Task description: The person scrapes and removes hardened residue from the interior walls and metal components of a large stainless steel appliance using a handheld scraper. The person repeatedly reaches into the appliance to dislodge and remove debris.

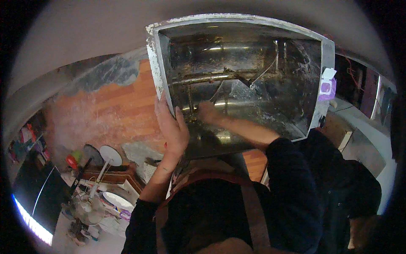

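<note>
A deep metal tub (253,144) with a worn, white-smeared rim opens in front of me. Its dark, shiny inside holds a metal crossbar (203,78) with thin angled rods. My left hand (172,129) straddles the tub's left rim, fingers along the outer side and thumb toward the inside. Reaching in from the right, my right hand (210,113) is closed low inside the tub, below the crossbar. Whatever it may hold is hidden and dim. Beyond that hand, a pale, glossy patch (245,91) shows inside the tub; I cannot tell what it is.
At the tub's right edge sits a purple packet (327,89) with a white flip lid. Wood-patterned flooring (122,110) with white dust lies left. A standing fan (89,205), white basin (117,200) and wooden furniture (131,174) are lower left. A pale cabinet (363,144) stands right.
</note>
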{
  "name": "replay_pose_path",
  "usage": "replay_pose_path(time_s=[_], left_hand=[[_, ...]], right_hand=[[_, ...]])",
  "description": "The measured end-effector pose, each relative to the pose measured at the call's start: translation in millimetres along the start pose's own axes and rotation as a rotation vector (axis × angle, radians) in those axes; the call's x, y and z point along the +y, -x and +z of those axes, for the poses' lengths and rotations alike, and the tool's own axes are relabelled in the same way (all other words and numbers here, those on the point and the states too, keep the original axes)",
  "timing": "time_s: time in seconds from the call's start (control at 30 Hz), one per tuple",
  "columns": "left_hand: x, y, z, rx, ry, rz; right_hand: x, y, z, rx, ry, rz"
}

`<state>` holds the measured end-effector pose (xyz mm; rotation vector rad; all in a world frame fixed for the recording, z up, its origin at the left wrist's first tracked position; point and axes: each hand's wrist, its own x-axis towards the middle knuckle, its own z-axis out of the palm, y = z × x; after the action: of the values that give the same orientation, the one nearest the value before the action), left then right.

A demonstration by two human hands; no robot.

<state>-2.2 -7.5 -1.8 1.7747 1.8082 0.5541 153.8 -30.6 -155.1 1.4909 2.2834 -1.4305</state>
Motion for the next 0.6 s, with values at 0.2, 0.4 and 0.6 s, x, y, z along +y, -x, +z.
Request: replay_pose_path(time_s=[0.2,0.4,0.6], left_hand=[[11,-10,9,-0.042,0.184,-0.040],[0,-3,4,-0.020,0.200,-0.056],[3,1,4,-0.009,0.224,-0.054]], right_hand=[[27,-7,63,0.292,-0.023,0.146],[25,-42,-22,-0.199,-0.171,0.364],[48,-10,20,0.003,-0.064,-0.191]])
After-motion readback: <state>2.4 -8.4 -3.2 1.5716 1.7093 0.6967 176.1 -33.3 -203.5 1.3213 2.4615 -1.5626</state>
